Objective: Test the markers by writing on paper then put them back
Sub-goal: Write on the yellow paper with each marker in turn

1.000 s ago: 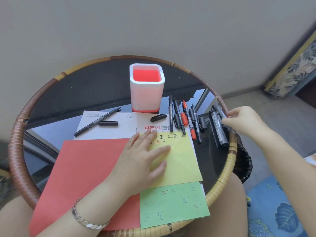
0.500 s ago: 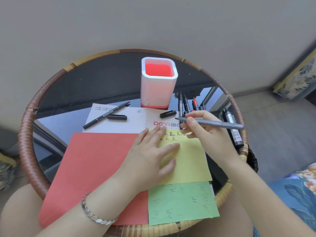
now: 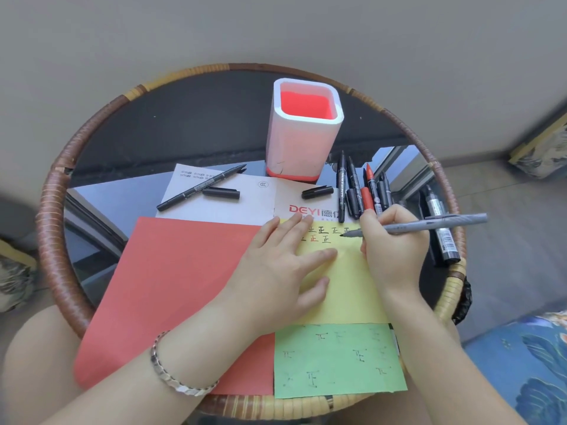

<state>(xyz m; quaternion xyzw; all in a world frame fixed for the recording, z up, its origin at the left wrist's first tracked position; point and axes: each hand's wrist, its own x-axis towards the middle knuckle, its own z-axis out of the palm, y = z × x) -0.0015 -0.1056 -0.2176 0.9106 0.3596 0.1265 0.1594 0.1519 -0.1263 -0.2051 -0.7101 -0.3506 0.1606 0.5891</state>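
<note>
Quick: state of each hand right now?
Left hand: open, fingers flat on the yellow paper.
Right hand: gripping a grey marker, tip at the paper.

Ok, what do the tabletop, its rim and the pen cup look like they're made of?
Tabletop: probably dark glass, glossy; it mirrors a window frame.
Rim: wrapped rattan or cane, in brown and tan bands, slightly shiny.
Pen cup: seemingly plastic, smooth matt white outside, red inside and along the base.
</note>
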